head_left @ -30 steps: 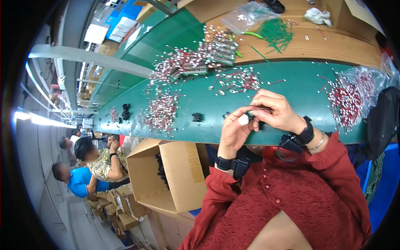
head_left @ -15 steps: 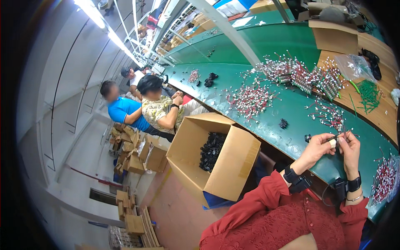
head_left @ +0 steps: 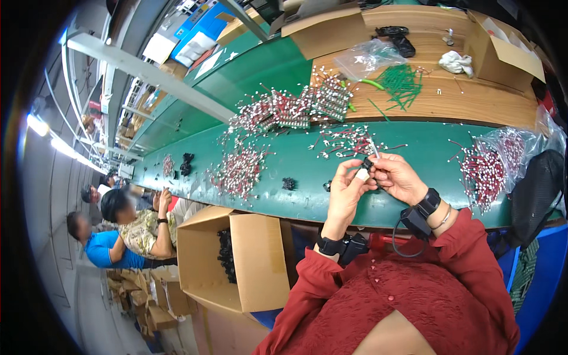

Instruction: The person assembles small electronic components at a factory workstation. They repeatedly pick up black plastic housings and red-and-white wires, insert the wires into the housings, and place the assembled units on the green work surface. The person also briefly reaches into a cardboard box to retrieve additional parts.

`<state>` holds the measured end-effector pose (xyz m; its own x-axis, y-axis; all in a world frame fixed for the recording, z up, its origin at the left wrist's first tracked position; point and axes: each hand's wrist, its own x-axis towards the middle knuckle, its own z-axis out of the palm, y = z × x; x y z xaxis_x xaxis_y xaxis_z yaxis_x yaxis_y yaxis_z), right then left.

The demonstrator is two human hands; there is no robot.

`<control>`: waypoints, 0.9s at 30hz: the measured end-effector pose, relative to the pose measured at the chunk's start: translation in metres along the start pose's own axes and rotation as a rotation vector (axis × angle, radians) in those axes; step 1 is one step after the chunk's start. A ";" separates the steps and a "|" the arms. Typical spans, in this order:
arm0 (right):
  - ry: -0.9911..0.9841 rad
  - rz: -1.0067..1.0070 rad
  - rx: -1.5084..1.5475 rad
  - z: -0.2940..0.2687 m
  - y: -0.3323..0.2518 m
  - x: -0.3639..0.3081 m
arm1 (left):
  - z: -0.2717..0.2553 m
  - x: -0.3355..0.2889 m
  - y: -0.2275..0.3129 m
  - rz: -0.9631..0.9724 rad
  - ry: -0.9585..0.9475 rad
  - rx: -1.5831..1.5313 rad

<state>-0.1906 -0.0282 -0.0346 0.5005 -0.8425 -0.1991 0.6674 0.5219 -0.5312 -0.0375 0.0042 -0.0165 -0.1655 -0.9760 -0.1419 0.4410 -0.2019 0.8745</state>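
Note:
My left hand (head_left: 348, 192) is closed, fingers pinching a small black plastic part (head_left: 367, 164) above the green bench. A white wrap (head_left: 362, 174) covers one of its fingertips. My right hand (head_left: 401, 178) meets it at the same part, fingers closed round a thin grey tool (head_left: 374, 149) that points away from me; its exact kind is unclear. Just beyond the hands lies a loose bunch of red-and-white wire leads (head_left: 349, 142) with white connectors. A small black piece (head_left: 327, 186) rests beside my left hand.
Larger heaps of wire leads (head_left: 239, 171) and rows of wired circuit boards (head_left: 296, 109) lie leftward. More leads (head_left: 484, 171) spill from a plastic bag at right. Green strips (head_left: 399, 86) lie on the wooden top. A cardboard box (head_left: 260, 260) of black parts stands left; co-workers (head_left: 148, 228) sit beyond.
My view has swung to the right, so the bench and box appear farther left and more wooden top shows. Both hands stay together at the small black part.

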 end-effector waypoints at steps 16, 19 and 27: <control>0.148 -0.788 -1.019 0.021 0.011 -0.010 | 0.005 -0.001 -0.001 0.041 0.146 -0.037; 0.136 -0.917 -1.183 0.021 0.010 -0.009 | 0.002 -0.001 -0.008 0.050 0.202 0.034; 0.048 -0.638 -0.976 0.026 0.007 -0.014 | -0.013 -0.001 -0.014 0.110 0.207 -0.014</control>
<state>-0.1788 -0.0095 -0.0143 0.1920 -0.9304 0.3124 0.0727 -0.3039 -0.9499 -0.0318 0.0068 -0.0343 0.0678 -0.9879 -0.1394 0.4590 -0.0932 0.8835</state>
